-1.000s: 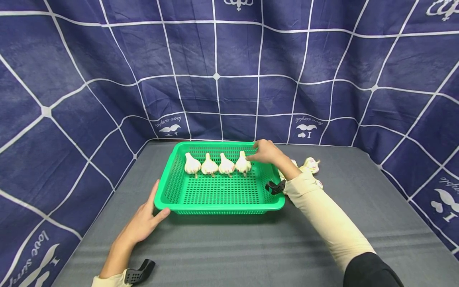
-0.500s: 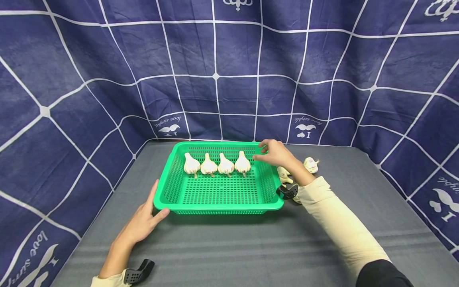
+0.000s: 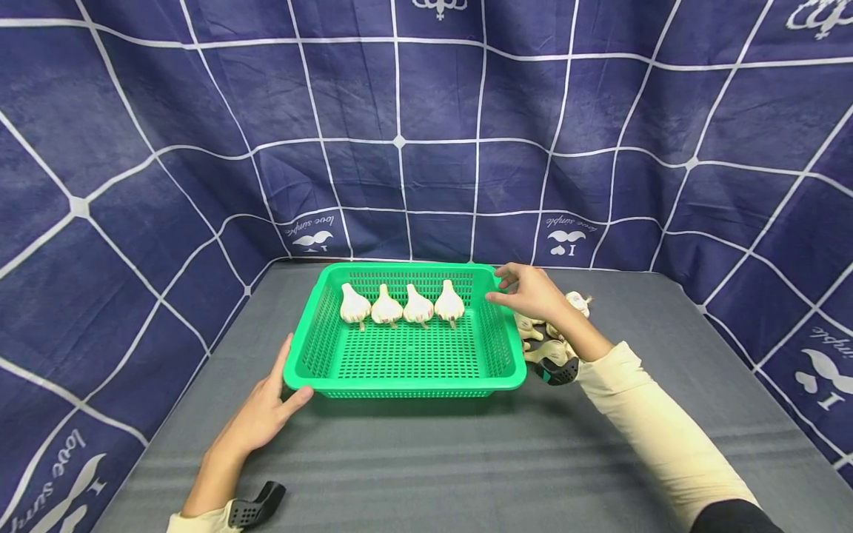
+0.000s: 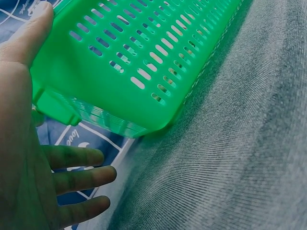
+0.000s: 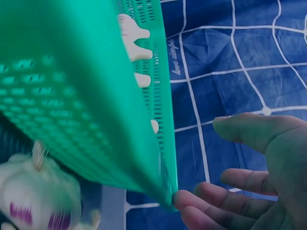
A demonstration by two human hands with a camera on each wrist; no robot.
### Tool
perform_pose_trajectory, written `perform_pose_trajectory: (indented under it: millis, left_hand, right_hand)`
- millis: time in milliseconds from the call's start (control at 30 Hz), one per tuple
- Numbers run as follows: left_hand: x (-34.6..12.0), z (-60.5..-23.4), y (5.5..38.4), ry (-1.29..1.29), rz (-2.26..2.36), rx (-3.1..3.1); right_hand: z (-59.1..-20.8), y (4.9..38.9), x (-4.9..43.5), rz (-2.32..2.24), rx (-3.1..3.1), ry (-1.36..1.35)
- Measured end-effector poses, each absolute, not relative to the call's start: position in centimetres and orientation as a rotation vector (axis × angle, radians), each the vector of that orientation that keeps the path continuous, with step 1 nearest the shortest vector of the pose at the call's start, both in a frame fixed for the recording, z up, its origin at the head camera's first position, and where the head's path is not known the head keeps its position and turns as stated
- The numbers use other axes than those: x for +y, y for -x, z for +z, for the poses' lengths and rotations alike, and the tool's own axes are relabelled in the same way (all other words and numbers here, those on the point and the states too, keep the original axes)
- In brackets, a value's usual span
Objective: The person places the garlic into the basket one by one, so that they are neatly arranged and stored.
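Two hands flank the green basket (image 3: 406,384): the right hand (image 3: 533,292) is empty, fingers loosely parted, by the far corner; the left hand (image 3: 258,416) rests straight fingers at the near corner. Left of the right hand, four garlic bulbs (image 3: 417,306) sit in a row inside. Below its wrist, loose bulbs (image 3: 548,350) lie on the bench (image 3: 426,459). Bulbs look light and firm, their papery skin possibly slippery; the round bodies should grip best.
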State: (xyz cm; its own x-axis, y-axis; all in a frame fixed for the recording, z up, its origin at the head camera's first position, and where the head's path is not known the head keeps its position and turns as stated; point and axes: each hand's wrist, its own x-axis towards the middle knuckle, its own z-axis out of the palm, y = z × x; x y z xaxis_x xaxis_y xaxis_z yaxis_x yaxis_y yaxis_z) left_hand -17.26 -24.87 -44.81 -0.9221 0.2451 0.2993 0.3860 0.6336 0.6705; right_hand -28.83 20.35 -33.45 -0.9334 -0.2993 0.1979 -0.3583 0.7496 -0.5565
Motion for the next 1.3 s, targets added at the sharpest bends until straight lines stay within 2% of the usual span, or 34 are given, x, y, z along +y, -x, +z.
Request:
perform_pose_trajectory:
  millis: [367,700,1300]
  left_hand:
    - [-24.8,-44.8,17.3,0.517,-1.163,-2.680]
    - [-24.8,-44.9,17.4,0.525,-1.158,-2.674]
    - [-24.9,-44.9,17.3,0.521,-1.180,-2.679]
  right_hand:
    - [-34.9,27.9,23.5,0.877,-2.809,-0.701]
    - [-36.1,26.7,26.5,0.794,-2.816,-0.724]
    - [-38.3,24.7,31.7,0.868,-2.827,-0.278]
